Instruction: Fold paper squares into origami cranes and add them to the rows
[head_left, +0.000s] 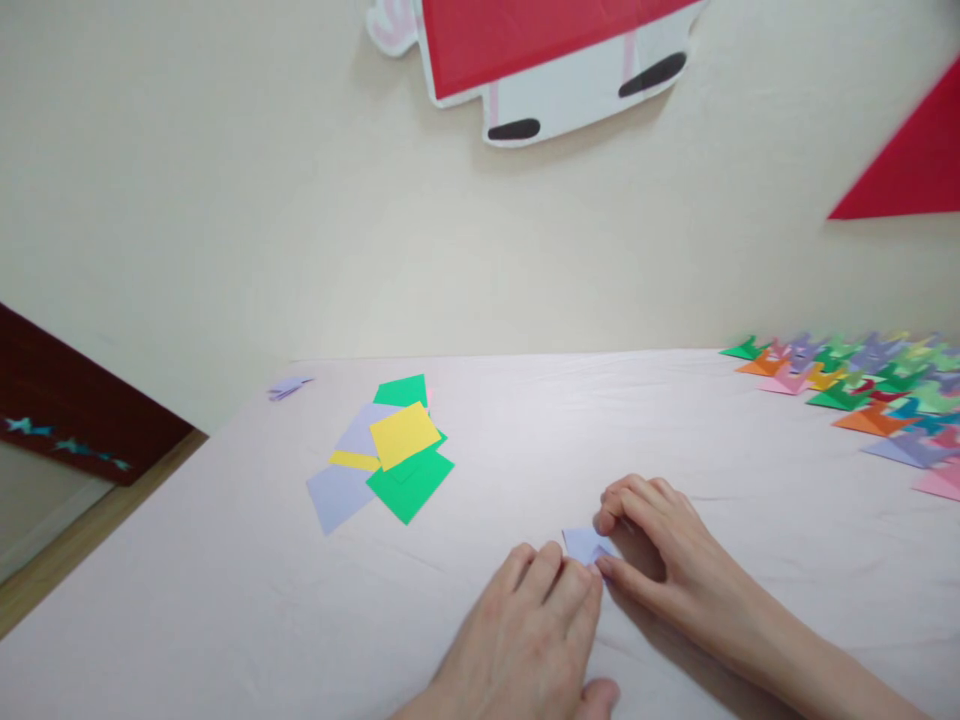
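A small folded sheet of pale purple origami paper (582,543) lies on the table near the front, partly covered by my fingers. My left hand (529,620) rests palm down, its bent fingertips pressing the lower left edge of the sheet against the table. From the right, my right hand (660,555) curls around the same sheet, thumb tip on its lower right part and bent index finger at its upper right edge. The exact folds under my fingers are hidden.
Loose green, purple and yellow paper squares (405,436) overlap left of centre. A folded purple piece (289,387) lies at the far left. Rows of colourful folded paper figures (844,392) stand at the right. Behind the pale-covered table (225,560) rises a wall with a red-and-white cutout (559,95).
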